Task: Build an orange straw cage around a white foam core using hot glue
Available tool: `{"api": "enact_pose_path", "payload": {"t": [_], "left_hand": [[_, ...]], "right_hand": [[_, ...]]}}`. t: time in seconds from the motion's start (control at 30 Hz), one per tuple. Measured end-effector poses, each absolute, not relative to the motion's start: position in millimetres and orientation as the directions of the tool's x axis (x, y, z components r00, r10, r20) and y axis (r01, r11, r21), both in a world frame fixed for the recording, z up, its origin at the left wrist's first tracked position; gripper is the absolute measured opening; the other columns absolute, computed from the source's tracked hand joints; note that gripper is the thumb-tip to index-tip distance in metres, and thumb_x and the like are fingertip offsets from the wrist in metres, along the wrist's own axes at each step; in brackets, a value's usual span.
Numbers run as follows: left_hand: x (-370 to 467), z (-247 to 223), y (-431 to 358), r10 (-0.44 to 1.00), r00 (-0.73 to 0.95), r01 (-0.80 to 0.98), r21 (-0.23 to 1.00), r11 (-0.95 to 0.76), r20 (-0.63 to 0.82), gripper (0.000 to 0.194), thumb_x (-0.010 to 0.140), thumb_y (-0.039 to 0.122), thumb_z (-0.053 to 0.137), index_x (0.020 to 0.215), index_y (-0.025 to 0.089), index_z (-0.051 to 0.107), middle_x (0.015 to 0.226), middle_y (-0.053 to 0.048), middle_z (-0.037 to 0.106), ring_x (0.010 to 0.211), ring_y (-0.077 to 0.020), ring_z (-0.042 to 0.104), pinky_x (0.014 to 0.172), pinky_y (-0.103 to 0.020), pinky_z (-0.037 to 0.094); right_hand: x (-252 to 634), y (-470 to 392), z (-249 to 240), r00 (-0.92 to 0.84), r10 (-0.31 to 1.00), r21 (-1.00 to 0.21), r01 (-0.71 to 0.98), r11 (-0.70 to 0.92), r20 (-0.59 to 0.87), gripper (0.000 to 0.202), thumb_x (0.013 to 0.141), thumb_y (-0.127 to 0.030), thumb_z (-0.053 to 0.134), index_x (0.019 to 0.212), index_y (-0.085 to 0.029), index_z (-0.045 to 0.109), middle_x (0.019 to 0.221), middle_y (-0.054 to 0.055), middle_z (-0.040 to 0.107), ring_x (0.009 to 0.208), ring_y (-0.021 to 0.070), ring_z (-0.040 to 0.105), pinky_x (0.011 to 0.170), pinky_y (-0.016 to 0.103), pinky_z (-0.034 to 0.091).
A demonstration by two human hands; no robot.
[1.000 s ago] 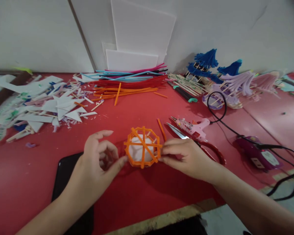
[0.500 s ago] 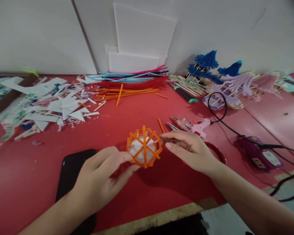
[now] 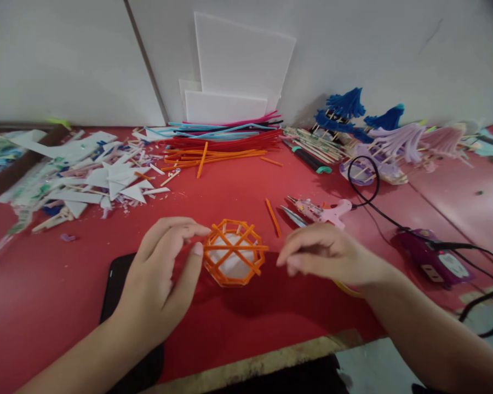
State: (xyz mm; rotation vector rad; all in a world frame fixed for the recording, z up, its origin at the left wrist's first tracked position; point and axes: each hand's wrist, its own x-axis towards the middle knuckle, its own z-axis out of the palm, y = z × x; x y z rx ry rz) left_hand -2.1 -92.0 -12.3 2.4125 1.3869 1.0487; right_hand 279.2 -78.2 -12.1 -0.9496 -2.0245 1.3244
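A small round frame of orange strips (image 3: 235, 249), with crossed strips over its top and a whitish base inside, is near the middle of the red table. My left hand (image 3: 166, 268) is at its left side, thumb and forefinger apart, fingertips at the rim. To the right, my right hand (image 3: 332, 254) hovers apart from the frame with fingers curled and fingertips close together; whether anything is between them is too blurred to tell. A short orange strip (image 3: 273, 218) lies beyond, beside metal-tipped pliers or scissors (image 3: 293, 216) and a pink glue gun (image 3: 326, 210).
A black phone (image 3: 117, 284) lies partly under my left hand. White scraps (image 3: 110, 178) cover the left. Colored strips (image 3: 222, 157) lie at the back. Blue and lilac models (image 3: 398, 139), a purple power block (image 3: 433, 257) and a black cable (image 3: 388, 216) are right.
The orange frame has turned and shifted slightly left. My left hand has moved left and its fingers have loosened on the rim. My right hand has drawn away to the right.
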Motion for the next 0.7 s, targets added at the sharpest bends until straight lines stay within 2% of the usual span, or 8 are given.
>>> {"api": "enact_pose_path", "payload": {"t": [0.07, 0.13, 0.17, 0.23, 0.3, 0.43, 0.57, 0.7], "left_hand": [[2.0, -7.5, -91.5, 0.786, 0.392, 0.689, 0.414, -0.595, 0.477, 0.014, 0.092, 0.019, 0.048, 0.104, 0.019, 0.057, 0.103, -0.006, 0.061, 0.101, -0.0212, 0.058, 0.09, -0.037, 0.047], [5.9, -4.5, -90.5, 0.745, 0.481, 0.681, 0.337, -0.65, 0.463, 0.021, 0.093, 0.03, 0.052, 0.109, 0.018, 0.056, 0.111, -0.009, 0.061, 0.107, -0.0246, 0.057, 0.094, -0.041, 0.046], [7.6, -4.2, -89.7, 0.718, 0.525, 0.672, 0.296, -0.679, 0.457, 0.033, 0.091, 0.04, 0.055, 0.113, 0.016, 0.055, 0.117, -0.011, 0.06, 0.111, -0.0274, 0.055, 0.097, -0.044, 0.046], [10.1, -6.2, -87.3, 0.667, 0.596, 0.647, 0.225, -0.729, 0.448, 0.068, 0.082, 0.063, 0.06, 0.124, 0.011, 0.049, 0.128, -0.018, 0.056, 0.122, -0.0341, 0.049, 0.103, -0.049, 0.042], [11.7, -10.7, -84.1, 0.647, 0.623, 0.638, 0.192, -0.745, 0.441, 0.093, 0.072, 0.074, 0.06, 0.132, 0.006, 0.041, 0.133, -0.022, 0.053, 0.127, -0.0378, 0.045, 0.106, -0.053, 0.041], [10.9, -18.1, -77.6, 0.725, 0.576, 0.689, 0.252, -0.679, 0.377, 0.087, 0.077, 0.068, 0.061, 0.135, 0.008, 0.037, 0.13, -0.021, 0.056, 0.12, -0.035, 0.054, 0.1, -0.051, 0.049], [3.7, -19.8, -71.6, 0.788, 0.523, 0.722, 0.322, -0.612, 0.324, 0.077, 0.082, 0.056, 0.061, 0.139, 0.012, 0.033, 0.135, -0.019, 0.052, 0.123, -0.0338, 0.054, 0.1, -0.051, 0.05], [-6.1, -26.5, -64.2, 0.773, 0.494, 0.671, 0.392, -0.63, 0.398, 0.078, 0.081, 0.042, 0.064, 0.144, 0.015, 0.026, 0.143, -0.02, 0.043, 0.13, -0.0347, 0.048, 0.104, -0.053, 0.047]], "right_hand": [[300.9, -68.0, -6.4, -0.401, 0.912, -0.89, 0.379, 0.253, 0.088, 0.014, 0.088, -0.027, 0.059, 0.087, -0.018, 0.069, 0.068, 0.003, 0.07, 0.058, 0.0124, 0.065, 0.052, 0.021, 0.051], [328.1, -56.5, -5.5, -0.199, 0.962, -0.762, 0.589, 0.269, 0.186, 0.014, 0.084, -0.026, 0.061, 0.093, -0.019, 0.068, 0.085, 0.007, 0.072, 0.074, 0.0181, 0.068, 0.065, 0.03, 0.056], [342.1, -51.1, -7.7, -0.135, 0.96, -0.647, 0.714, 0.265, 0.245, 0.02, 0.082, -0.021, 0.059, 0.1, -0.018, 0.067, 0.096, 0.01, 0.072, 0.084, 0.0218, 0.069, 0.074, 0.036, 0.056], [367.9, -42.7, -17.0, -0.167, 0.96, -0.394, 0.885, 0.246, 0.224, 0.043, 0.075, -0.008, 0.052, 0.117, -0.013, 0.062, 0.119, 0.017, 0.065, 0.109, 0.0301, 0.062, 0.093, 0.048, 0.05], [387.6, -37.8, -31.2, -0.227, 0.962, -0.295, 0.919, 0.263, 0.151, 0.056, 0.07, -0.003, 0.047, 0.125, -0.01, 0.057, 0.127, 0.02, 0.061, 0.117, 0.0327, 0.058, 0.099, 0.051, 0.046], [406.6, -34.4, -58.9, -0.324, 0.939, -0.3, 0.889, 0.345, 0.119, 0.067, 0.062, -0.001, 0.044, 0.126, -0.016, 0.056, 0.123, 0.013, 0.064, 0.112, 0.0277, 0.062, 0.095, 0.045, 0.051], [403.7, -30.7, -64.8, -0.388, 0.908, -0.312, 0.852, 0.419, 0.16, 0.056, 0.062, -0.006, 0.049, 0.115, -0.019, 0.062, 0.111, 0.011, 0.069, 0.104, 0.0289, 0.065, 0.089, 0.046, 0.053], [383.5, -27.3, -46.6, -0.282, 0.897, -0.493, 0.759, 0.425, 0.34, 0.038, 0.071, -0.02, 0.061, 0.108, -0.02, 0.064, 0.106, 0.01, 0.07, 0.094, 0.0279, 0.066, 0.079, 0.042, 0.056]]}}
